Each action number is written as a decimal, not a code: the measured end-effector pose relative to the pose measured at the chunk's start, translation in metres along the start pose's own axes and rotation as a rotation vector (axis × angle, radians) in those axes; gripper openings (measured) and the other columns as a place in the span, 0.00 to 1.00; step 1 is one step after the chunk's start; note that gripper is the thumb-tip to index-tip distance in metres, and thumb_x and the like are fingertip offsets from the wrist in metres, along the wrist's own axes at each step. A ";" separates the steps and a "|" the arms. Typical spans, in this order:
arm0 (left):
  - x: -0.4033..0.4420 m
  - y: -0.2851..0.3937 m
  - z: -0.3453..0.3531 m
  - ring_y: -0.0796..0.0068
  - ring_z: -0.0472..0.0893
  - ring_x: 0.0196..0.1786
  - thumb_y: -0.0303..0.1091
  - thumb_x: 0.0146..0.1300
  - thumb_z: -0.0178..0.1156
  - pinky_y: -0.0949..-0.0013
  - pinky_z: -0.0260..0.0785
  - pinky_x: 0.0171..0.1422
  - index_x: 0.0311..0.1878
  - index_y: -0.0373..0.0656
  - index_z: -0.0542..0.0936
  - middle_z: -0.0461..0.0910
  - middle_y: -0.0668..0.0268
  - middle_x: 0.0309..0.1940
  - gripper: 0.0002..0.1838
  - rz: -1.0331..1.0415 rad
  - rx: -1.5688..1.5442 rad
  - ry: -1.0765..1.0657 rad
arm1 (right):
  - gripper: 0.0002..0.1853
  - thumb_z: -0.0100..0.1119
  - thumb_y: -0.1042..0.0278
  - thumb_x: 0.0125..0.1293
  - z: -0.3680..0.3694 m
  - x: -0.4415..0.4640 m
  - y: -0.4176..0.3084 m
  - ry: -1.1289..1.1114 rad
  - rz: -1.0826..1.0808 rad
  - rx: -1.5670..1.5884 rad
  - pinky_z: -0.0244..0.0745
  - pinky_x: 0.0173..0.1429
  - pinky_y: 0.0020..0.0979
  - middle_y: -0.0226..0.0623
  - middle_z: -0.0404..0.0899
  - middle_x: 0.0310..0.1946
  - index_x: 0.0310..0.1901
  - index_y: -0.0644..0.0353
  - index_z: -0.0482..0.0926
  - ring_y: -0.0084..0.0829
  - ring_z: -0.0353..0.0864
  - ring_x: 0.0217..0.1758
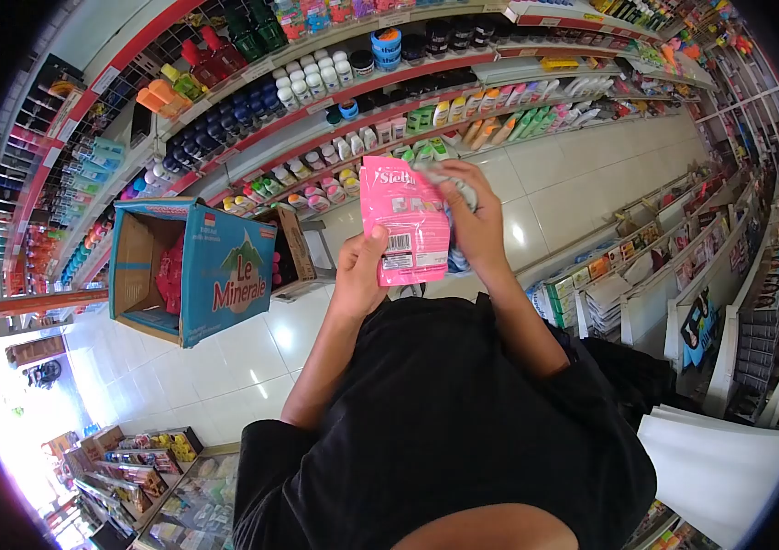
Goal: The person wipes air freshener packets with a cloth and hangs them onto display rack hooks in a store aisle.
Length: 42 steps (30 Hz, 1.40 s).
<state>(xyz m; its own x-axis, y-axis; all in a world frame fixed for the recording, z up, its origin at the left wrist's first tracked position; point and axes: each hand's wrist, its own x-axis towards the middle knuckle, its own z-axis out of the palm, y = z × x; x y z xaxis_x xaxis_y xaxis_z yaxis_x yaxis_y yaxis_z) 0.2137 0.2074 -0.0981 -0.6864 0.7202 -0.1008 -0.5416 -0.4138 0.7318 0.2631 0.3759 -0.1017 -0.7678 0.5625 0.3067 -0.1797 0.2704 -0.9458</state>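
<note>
Red-edged shop shelves (435, 81) are curving across the top of the view, carrying rows of bottles, tubs and tubes above a glossy pale tiled floor (573, 170). Over that floor, in front of the person's black short-sleeved top (463, 412), both bare hands are working close together. The left hand (362, 266) is gripping a flat pink plastic pouch (405, 215) by its lower left side — the thumb is pressing on the printed face, beside a barcode (the lettering near the top is starting with "Stel"). The pouch is standing roughly upright, tilting slightly. The right hand (474, 213) is curling at the pouch's upper right, its fingers closing around a blurred greyish-white item (456, 190); whether they are also touching the pouch, the view is not showing clearly. Something bluish is peeking out behind the pouch's right edge.

Well to the left, a blue "Le Minerale" cardboard box (229, 275) is lying with its open end facing left, holding something bright red (170, 275). Just beside it — on its right — a brown cardboard box (294, 243) is sitting partly hidden.
</note>
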 end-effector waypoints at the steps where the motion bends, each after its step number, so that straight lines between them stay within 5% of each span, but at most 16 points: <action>1: 0.001 -0.003 -0.007 0.78 0.79 0.40 0.38 0.75 0.44 0.73 0.73 0.43 0.47 0.32 0.76 0.80 0.62 0.41 0.18 -0.009 0.009 -0.019 | 0.11 0.58 0.69 0.65 -0.002 0.000 0.001 0.003 0.000 0.001 0.64 0.61 0.31 0.43 0.75 0.49 0.45 0.64 0.81 0.35 0.72 0.56; 5: 0.002 0.000 0.001 0.75 0.81 0.40 0.36 0.73 0.47 0.70 0.75 0.45 0.48 0.31 0.76 0.81 0.60 0.39 0.16 -0.030 -0.116 0.059 | 0.10 0.59 0.69 0.63 -0.004 -0.003 -0.038 0.159 -0.074 0.051 0.65 0.60 0.31 0.45 0.73 0.49 0.44 0.63 0.81 0.35 0.72 0.54; 7: 0.000 -0.006 -0.016 0.72 0.81 0.40 0.37 0.71 0.49 0.68 0.75 0.46 0.48 0.30 0.76 0.81 0.58 0.40 0.16 -0.047 -0.145 -0.020 | 0.09 0.60 0.71 0.61 -0.003 -0.006 -0.053 -0.184 -0.367 -0.084 0.65 0.58 0.30 0.42 0.74 0.48 0.43 0.61 0.81 0.33 0.72 0.52; 11: -0.005 0.005 -0.017 0.63 0.83 0.43 0.39 0.66 0.53 0.63 0.76 0.50 0.50 0.29 0.75 0.80 0.53 0.44 0.20 -0.030 -0.288 -0.066 | 0.10 0.62 0.71 0.59 0.002 -0.010 -0.029 -0.227 -0.458 -0.229 0.66 0.57 0.29 0.40 0.74 0.47 0.43 0.60 0.82 0.32 0.73 0.51; 13: -0.006 0.006 -0.016 0.57 0.82 0.47 0.40 0.64 0.54 0.59 0.74 0.55 0.54 0.28 0.72 0.79 0.49 0.47 0.24 -0.039 -0.386 0.004 | 0.08 0.62 0.70 0.60 -0.001 -0.009 -0.002 -0.109 -0.129 -0.057 0.67 0.56 0.30 0.39 0.75 0.47 0.40 0.61 0.82 0.31 0.74 0.51; 17: -0.010 0.008 -0.032 0.54 0.79 0.53 0.43 0.58 0.54 0.53 0.71 0.59 0.61 0.34 0.66 0.76 0.49 0.53 0.31 0.032 -0.382 0.006 | 0.10 0.58 0.65 0.65 -0.014 -0.009 0.041 0.060 0.119 0.192 0.70 0.55 0.31 0.37 0.76 0.47 0.43 0.61 0.80 0.30 0.75 0.49; 19: -0.008 0.009 -0.034 0.53 0.79 0.53 0.42 0.57 0.54 0.51 0.71 0.59 0.62 0.34 0.66 0.75 0.49 0.54 0.31 0.088 -0.484 -0.055 | 0.13 0.52 0.59 0.70 -0.019 -0.006 0.031 0.150 0.603 0.787 0.71 0.55 0.32 0.36 0.77 0.47 0.47 0.60 0.77 0.30 0.77 0.49; 23: -0.002 0.011 -0.030 0.51 0.78 0.54 0.42 0.56 0.54 0.48 0.71 0.59 0.62 0.34 0.65 0.74 0.47 0.54 0.32 0.140 -0.562 -0.073 | 0.19 0.49 0.52 0.71 -0.011 -0.011 0.021 -0.001 0.730 1.063 0.73 0.56 0.33 0.39 0.77 0.50 0.51 0.60 0.73 0.31 0.78 0.51; 25: 0.001 0.008 -0.029 0.51 0.78 0.54 0.41 0.55 0.54 0.48 0.71 0.59 0.62 0.34 0.64 0.74 0.47 0.55 0.32 0.135 -0.554 -0.082 | 0.18 0.55 0.56 0.69 -0.003 -0.019 0.008 -0.093 0.706 1.102 0.72 0.56 0.31 0.38 0.76 0.51 0.53 0.61 0.73 0.27 0.77 0.50; 27: 0.001 -0.001 -0.034 0.51 0.78 0.54 0.40 0.55 0.55 0.49 0.71 0.60 0.63 0.34 0.64 0.74 0.48 0.55 0.33 0.163 -0.351 0.006 | 0.19 0.61 0.65 0.65 0.008 -0.018 -0.012 -0.380 0.422 0.636 0.72 0.54 0.29 0.35 0.76 0.49 0.54 0.61 0.72 0.22 0.76 0.49; 28: 0.001 -0.002 -0.034 0.52 0.77 0.54 0.40 0.55 0.55 0.49 0.71 0.60 0.62 0.34 0.64 0.73 0.48 0.55 0.33 0.169 -0.333 0.046 | 0.19 0.66 0.72 0.59 0.010 -0.015 -0.020 -0.344 0.574 0.785 0.70 0.54 0.26 0.32 0.77 0.44 0.51 0.62 0.75 0.19 0.74 0.48; 32: 0.001 0.013 -0.017 0.53 0.76 0.57 0.40 0.55 0.55 0.50 0.70 0.61 0.63 0.34 0.63 0.72 0.49 0.57 0.33 0.264 -0.067 0.026 | 0.13 0.68 0.71 0.58 -0.005 0.000 -0.012 -0.341 0.453 0.605 0.70 0.52 0.25 0.29 0.79 0.39 0.44 0.62 0.79 0.18 0.76 0.45; 35: 0.001 0.024 -0.016 0.63 0.78 0.53 0.44 0.60 0.58 0.63 0.72 0.58 0.61 0.31 0.64 0.75 0.51 0.51 0.32 0.291 -0.158 0.097 | 0.11 0.69 0.71 0.55 -0.025 0.014 -0.025 -0.402 0.295 0.279 0.71 0.48 0.25 0.30 0.81 0.34 0.39 0.64 0.80 0.19 0.77 0.40; 37: 0.006 0.042 -0.035 0.70 0.77 0.51 0.53 0.60 0.60 0.68 0.70 0.56 0.60 0.34 0.65 0.76 0.58 0.47 0.35 0.071 -0.014 -0.276 | 0.10 0.68 0.74 0.54 -0.036 0.022 -0.033 -0.580 -0.012 0.037 0.70 0.45 0.26 0.31 0.80 0.31 0.37 0.65 0.79 0.22 0.77 0.37; 39: 0.005 0.052 -0.026 0.78 0.75 0.46 0.53 0.63 0.59 0.73 0.68 0.52 0.55 0.35 0.68 0.76 0.64 0.43 0.31 -0.050 0.084 -0.263 | 0.11 0.69 0.74 0.53 -0.042 0.028 -0.038 -0.683 -0.044 -0.024 0.70 0.45 0.26 0.32 0.79 0.32 0.38 0.64 0.79 0.23 0.77 0.37; 42: 0.005 0.047 -0.015 0.87 0.72 0.39 0.34 0.68 0.56 0.78 0.67 0.44 0.44 0.35 0.76 0.77 0.71 0.35 0.10 -0.321 0.578 -0.187 | 0.13 0.70 0.71 0.52 -0.038 0.029 -0.035 -0.840 -0.064 -0.126 0.70 0.43 0.27 0.33 0.79 0.31 0.39 0.62 0.79 0.23 0.77 0.36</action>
<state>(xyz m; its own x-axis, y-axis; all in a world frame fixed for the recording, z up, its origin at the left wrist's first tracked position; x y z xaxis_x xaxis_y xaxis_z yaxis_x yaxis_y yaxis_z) 0.1776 0.1839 -0.0742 -0.4121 0.8628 -0.2928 -0.3227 0.1623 0.9325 0.2706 0.4126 -0.0553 -0.9688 -0.2100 0.1316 -0.2071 0.3947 -0.8951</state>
